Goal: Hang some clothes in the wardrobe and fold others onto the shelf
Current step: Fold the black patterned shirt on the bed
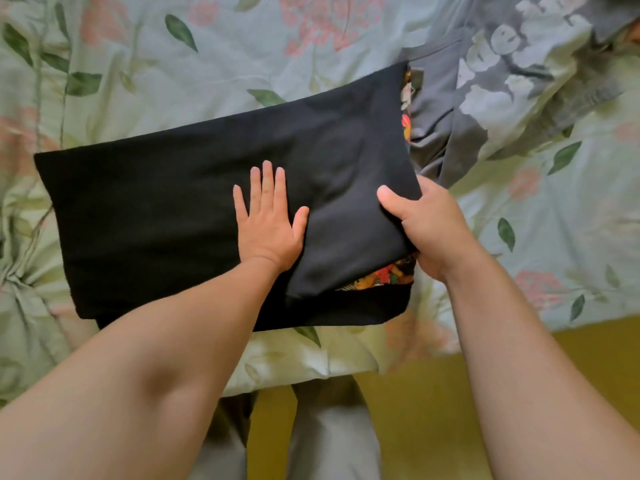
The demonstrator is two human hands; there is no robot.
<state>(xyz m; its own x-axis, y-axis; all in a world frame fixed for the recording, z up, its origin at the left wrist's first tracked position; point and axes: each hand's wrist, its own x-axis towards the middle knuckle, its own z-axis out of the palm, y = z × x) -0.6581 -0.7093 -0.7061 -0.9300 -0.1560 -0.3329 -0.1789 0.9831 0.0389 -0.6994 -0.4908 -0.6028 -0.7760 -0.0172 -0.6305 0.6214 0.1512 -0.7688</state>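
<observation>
A black garment (166, 209) lies folded into a long rectangle on the bed, with a colourful print peeking out at its right and lower right edges. My left hand (268, 223) presses flat on its middle, fingers straight and spread. My right hand (426, 223) grips the garment's right end, thumb on top and fingers curled under the fold, which is lifted slightly. A grey garment (502, 81) with pale lettering lies crumpled at the upper right, partly under the black one.
The bed is covered by a pale green floral sheet (173, 64) that fills most of the view. Its front edge runs along the bottom, with a yellowish floor (433, 410) below and my legs in grey trousers (329, 438) against it.
</observation>
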